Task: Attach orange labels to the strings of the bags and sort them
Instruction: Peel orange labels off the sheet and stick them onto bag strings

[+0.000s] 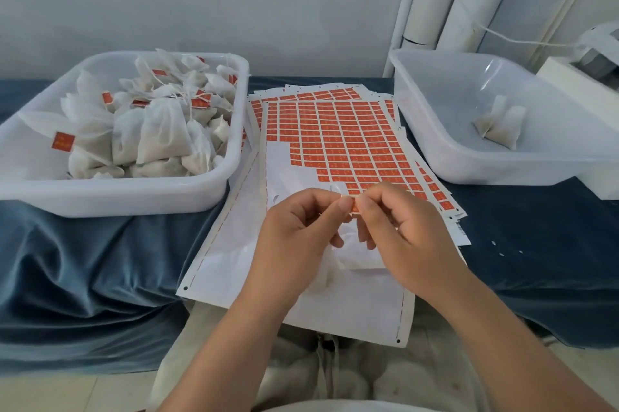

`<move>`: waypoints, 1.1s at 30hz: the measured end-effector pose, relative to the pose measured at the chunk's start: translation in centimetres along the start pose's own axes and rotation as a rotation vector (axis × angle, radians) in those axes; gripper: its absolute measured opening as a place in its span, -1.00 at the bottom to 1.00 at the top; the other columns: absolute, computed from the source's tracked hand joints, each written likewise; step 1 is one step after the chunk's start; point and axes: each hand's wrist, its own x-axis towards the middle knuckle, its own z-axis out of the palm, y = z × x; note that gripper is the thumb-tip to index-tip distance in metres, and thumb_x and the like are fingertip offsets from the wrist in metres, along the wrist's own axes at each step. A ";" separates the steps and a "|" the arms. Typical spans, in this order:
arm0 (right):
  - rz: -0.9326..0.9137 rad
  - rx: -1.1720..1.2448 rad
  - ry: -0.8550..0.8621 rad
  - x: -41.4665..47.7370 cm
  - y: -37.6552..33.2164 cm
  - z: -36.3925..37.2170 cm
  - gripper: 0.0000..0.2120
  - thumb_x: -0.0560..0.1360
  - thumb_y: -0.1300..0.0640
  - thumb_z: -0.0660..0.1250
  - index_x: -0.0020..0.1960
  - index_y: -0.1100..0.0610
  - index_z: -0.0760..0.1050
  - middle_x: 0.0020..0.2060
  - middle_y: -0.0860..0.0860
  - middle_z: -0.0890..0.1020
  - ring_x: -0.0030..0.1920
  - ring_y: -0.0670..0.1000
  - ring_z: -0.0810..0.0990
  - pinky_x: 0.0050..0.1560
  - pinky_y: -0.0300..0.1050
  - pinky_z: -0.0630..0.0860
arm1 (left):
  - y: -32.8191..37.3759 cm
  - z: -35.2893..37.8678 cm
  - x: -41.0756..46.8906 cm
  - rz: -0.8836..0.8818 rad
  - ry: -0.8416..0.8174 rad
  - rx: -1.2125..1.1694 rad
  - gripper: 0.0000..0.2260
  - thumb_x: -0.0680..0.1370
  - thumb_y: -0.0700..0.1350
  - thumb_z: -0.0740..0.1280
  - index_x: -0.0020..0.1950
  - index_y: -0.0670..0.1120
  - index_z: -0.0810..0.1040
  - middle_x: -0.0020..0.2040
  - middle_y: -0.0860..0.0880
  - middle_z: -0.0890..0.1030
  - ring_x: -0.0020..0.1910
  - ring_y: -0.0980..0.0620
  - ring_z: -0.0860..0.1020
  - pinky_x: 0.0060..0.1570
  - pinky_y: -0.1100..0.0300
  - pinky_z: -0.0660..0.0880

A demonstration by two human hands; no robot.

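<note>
Head view: fingers of left hand (298,227) and right hand (402,230) meet tip to tip, pinching one orange label (354,208) above the label sheet (335,143), the white bag (360,259) lying just below, nearer the right hand.

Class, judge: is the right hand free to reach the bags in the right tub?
Probably not yet: the path to the bags looks open, but the right hand pinches an orange label.

orange labels (351,140) in grid on white sheet (291,173); white bags (157,133); blue cloth (83,261).
</note>
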 end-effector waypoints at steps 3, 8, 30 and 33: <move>0.048 0.015 -0.007 0.0 0.3 0.0 -0.72 0.68 -0.20 0.09 0.19 -0.06 0.46 -0.25 -0.13 0.64 -0.21 -0.02 0.67 -0.14 -0.17 0.61 | 0.5 -0.8 0.8 -0.016 0.059 0.008 -0.82 0.68 0.04 0.34 -0.07 0.07 0.65 -0.20 0.07 0.72 -0.39 0.19 0.56 -0.31 0.36 0.51; 0.051 0.025 -0.027 0.2 0.6 -0.3 -0.61 0.67 -0.32 0.07 0.44 -0.24 0.29 -0.18 -0.16 0.67 -0.13 -0.08 0.68 -0.05 -0.20 0.55 | 4.4 -4.6 5.2 -0.103 0.215 -0.155 -0.73 0.70 0.03 0.32 -0.12 -0.07 0.60 -0.37 0.12 0.60 -0.43 0.24 0.51 -0.29 0.30 0.47; 0.020 -0.028 -0.124 1.1 1.9 -1.9 -0.72 0.57 -0.45 0.13 0.27 -0.60 0.25 -0.17 -0.19 0.69 -0.11 -0.09 0.70 -0.12 -0.30 0.61 | 7.7 -19.0 23.9 -0.114 -0.031 0.983 -0.65 0.76 0.10 0.14 0.37 -0.04 0.57 0.36 -0.15 0.58 0.23 -0.16 0.55 0.18 0.01 0.48; 0.089 -0.033 -0.021 1.6 1.7 -4.4 -0.83 0.59 -0.42 0.17 0.17 -0.54 0.39 -0.11 -0.30 0.69 -0.08 -0.20 0.70 -0.19 -0.44 0.57 | 10.7 -17.4 23.3 0.064 0.089 0.997 -0.67 0.74 0.00 0.17 0.35 -0.13 0.59 0.30 -0.17 0.65 0.27 -0.23 0.59 0.28 -0.08 0.50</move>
